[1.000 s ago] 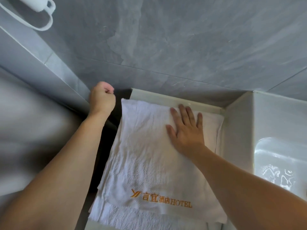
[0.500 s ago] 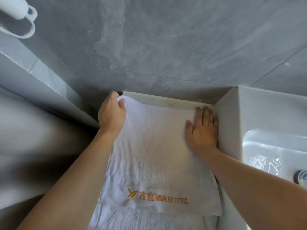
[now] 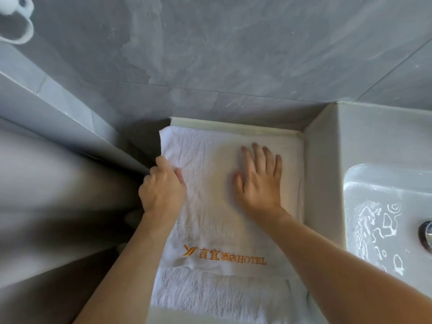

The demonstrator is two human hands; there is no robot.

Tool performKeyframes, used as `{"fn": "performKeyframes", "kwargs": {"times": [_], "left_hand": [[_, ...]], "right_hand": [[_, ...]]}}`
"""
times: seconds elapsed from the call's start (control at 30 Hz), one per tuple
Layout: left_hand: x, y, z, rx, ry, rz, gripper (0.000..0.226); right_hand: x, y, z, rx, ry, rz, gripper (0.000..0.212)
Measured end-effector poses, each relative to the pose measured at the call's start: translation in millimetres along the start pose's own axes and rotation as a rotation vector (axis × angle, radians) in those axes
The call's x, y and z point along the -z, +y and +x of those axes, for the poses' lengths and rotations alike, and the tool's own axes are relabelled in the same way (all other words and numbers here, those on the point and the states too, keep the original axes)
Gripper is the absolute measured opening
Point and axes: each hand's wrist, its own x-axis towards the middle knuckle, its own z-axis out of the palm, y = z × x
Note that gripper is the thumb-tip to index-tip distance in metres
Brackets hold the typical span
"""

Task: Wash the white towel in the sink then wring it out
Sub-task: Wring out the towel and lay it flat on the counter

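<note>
White towel lying flat on the counter, just left of the sink. Left hand holding the towel's left edge, fingers curled round it. Right hand pressing flat on the towel, fingers straight. Orange letters near the towel's near end.

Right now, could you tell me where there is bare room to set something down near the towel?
The white towel and both hands, left hand and right hand, crowd the ledge. Bare patches: the strip between towel and wall, and the sink rim between towel and wet basin.
</note>
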Motion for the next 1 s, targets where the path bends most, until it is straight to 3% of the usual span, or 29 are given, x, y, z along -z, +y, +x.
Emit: {"fn": "performKeyframes", "kwargs": {"times": [0.1,0.23,0.33,0.47,0.53,0.6,0.67,0.73,0.83,0.9,1.0], "left_hand": [[5.1,-3.2,-1.3,0.011,-0.038,-0.006,0.030],[8.9,-9.8,-10.1,-0.001,-0.114,0.064,0.035],[16.6,-16.8,-9.7,0.024,-0.089,-0.048,0.028],[30.6,-37.3,0.3,0.049,0.068,-0.042,0.026],[36.1,-36.4,-8.3,-0.079,0.132,0.090,0.030],[41.6,-24.8,-32.1,-0.382,0.168,0.083,0.032],[46.9,-9.8,-67.5,-0.648,-0.173,-0.040,0.032],[36.5,-4.8,-99.4,-0.818,-0.474,0.139,0.038],[21.5,-16.2,-118.4,-0.943,-0.375,0.327,0.056],[17.6,-20.9,-117.9,-0.978,-0.241,0.347,0.055],[16.3,-22.6,-124.2,-0.985,-0.182,0.428,0.050]], "right_hand": [[-8.9,3.7,-13.6,-0.040,-0.174,-0.016,0.060],[-4.8,6.9,-9.9,-0.032,-0.188,0.055,0.060],[4.0,-1.4,-29.1,-0.043,-0.140,0.105,0.057],[23.6,-7.9,-72.6,0.250,-0.094,0.031,0.043],[36.6,-6.1,-89.6,0.355,-0.233,-0.029,0.054],[50.2,-1.9,-96.8,0.373,-0.468,-0.131,0.069],[58.2,6.0,-98.9,0.354,-0.622,-0.232,0.075],[65.5,8.3,-100.1,0.357,-0.660,-0.289,0.073],[71.1,3.7,-103.2,0.424,-0.658,-0.377,0.066],[72.9,-0.2,-105.8,0.420,-0.670,-0.445,0.061],[76.3,-1.7,-108.4,0.415,-0.670,-0.489,0.044]]}}
